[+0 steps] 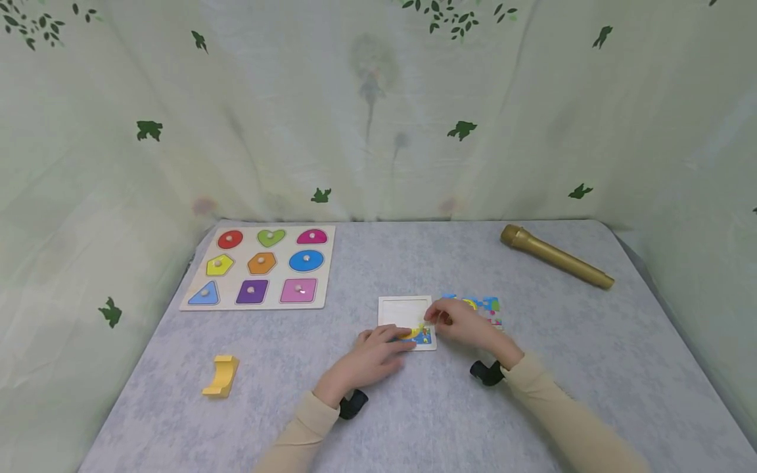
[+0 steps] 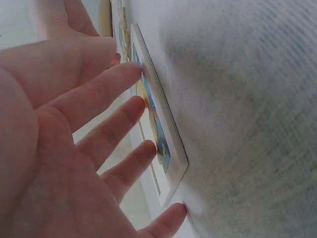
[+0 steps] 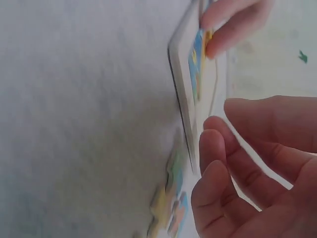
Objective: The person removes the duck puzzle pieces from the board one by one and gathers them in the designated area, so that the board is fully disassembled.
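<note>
A small white puzzle frame [image 1: 405,302] lies on the table, with joined picture pieces [image 1: 422,337] in blue and yellow along its near side. My left hand [image 1: 378,353] rests its spread, fairly straight fingers on those pieces; in the left wrist view several fingertips [image 2: 148,147] touch the picture and the frame's rim. Over the frame's right edge hovers my right hand [image 1: 464,322], its fingers [image 3: 213,144] loosely bent and nothing showing between them in the right wrist view. Loose puzzle pieces [image 1: 492,305] lie just right of the frame, partly hidden by that hand.
A shape board [image 1: 254,268] with knobbed coloured shapes lies at the back left. Nearer, on the left, is a yellow curved block [image 1: 222,376]. A gold microphone-shaped object [image 1: 556,256] lies at the back right. Patterned curtains [image 1: 378,118] hang behind the table.
</note>
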Tool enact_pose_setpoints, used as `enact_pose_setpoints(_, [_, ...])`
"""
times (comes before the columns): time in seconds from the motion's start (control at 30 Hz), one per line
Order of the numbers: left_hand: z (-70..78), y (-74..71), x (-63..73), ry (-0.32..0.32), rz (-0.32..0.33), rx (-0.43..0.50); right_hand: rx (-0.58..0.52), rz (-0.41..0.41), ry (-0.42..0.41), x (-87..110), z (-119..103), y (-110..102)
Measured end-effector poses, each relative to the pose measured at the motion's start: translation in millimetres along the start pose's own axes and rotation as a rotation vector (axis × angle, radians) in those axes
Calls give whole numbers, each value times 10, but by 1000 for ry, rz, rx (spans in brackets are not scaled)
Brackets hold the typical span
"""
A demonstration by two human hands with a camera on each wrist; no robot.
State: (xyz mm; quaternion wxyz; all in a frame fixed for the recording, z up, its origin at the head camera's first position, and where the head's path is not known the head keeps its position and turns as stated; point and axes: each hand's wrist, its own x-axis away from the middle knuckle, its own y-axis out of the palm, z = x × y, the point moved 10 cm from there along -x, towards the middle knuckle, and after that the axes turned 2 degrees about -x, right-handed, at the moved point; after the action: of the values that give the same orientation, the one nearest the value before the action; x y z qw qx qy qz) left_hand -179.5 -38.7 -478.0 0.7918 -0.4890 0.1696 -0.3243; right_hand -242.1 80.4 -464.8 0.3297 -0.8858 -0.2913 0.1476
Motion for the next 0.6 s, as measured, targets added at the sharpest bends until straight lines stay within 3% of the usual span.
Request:
enact_pose_setpoints(0.2, [11, 14, -16, -24, -7, -28, 75, -21, -43, -25, -87, 164])
enact_pose_setpoints(0.6, [1, -20, -46, -74, 0, -75, 11, -56, 24, -26, -49, 261])
